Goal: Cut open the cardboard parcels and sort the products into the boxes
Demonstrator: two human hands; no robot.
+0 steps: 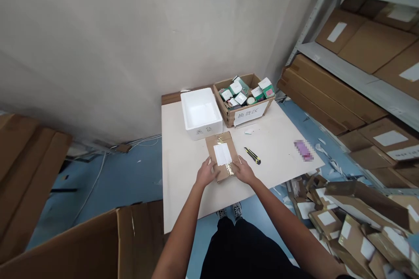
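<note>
My left hand and right hand gripped the parcel between them, near end. Its long axis pointed away from me

Cartons line a metal shelf at right, and cardboard packages lie heaped on the blue floor.

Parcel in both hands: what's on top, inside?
On top of the parcel: a white label, with shiny tape at both ends. Inside: can't be seen, the closed cardboard covers it.
</note>
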